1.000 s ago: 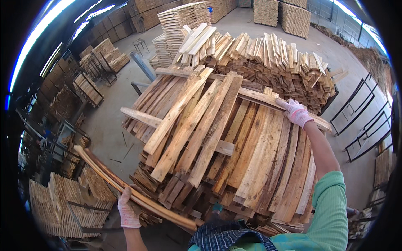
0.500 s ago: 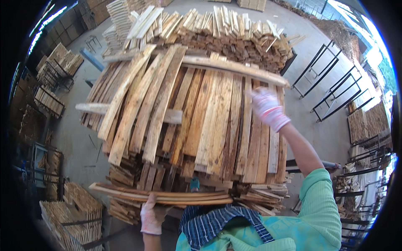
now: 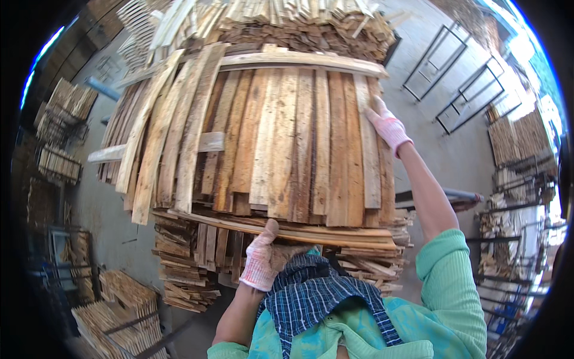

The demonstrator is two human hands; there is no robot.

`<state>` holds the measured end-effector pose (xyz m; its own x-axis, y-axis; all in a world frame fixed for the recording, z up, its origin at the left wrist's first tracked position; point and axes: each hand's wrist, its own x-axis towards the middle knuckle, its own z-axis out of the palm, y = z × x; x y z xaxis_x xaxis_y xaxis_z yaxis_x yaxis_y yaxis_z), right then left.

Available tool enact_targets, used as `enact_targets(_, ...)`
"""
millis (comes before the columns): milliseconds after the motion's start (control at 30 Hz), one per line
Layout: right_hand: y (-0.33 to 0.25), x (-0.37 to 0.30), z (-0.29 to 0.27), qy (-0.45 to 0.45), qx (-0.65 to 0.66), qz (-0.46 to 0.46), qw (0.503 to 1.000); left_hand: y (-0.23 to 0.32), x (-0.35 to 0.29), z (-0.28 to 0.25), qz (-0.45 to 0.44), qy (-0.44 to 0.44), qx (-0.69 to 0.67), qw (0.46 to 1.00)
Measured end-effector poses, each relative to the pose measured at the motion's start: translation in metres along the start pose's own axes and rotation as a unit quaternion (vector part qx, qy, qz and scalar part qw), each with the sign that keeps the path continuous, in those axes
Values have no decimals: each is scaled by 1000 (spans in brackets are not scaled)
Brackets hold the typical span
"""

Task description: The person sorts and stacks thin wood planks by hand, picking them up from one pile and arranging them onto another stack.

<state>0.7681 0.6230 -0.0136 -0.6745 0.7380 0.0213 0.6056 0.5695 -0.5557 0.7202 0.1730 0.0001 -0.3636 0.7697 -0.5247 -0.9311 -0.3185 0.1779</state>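
While left grip point(image 3: 261, 258) clasps thin tan slats point(image 3: 335, 233), right grip point(image 3: 388, 127) lies unclenched at right edge of board stack point(image 3: 278, 143); grey floor point(image 3: 448, 166) beyond.

I can read no lettering, number or sign anywhere from where I'm standing. The pale marks on the green shirt point(image 3: 409, 311) might be print, though they are too blurred for me to say. On the planks point(image 3: 281, 143) I make out only grain and dark spots, and the stacks point(image 3: 519, 141) off to the right are too small to tell.
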Motion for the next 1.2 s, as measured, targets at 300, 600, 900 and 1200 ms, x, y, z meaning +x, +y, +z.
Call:
enact_targets(300, -25, -10, -11, -29, 3, 84, 996, -37, -24, -23, -58, -4, 99, 993)
enact_targets(600, -8, -14, -5, 17, -54, 79, 995, -48, 12, 14, -37, -38, 3, 999)
enact_targets(900, -163, -151, -24, -304, -15, -398, 865, 1, -80, 14, 4, 44, 12, 999)
enact_targets(1200, -203, -219, -41, -515, 68, -403, 753, 20, -136, 70, 160, -36, 106, 981)
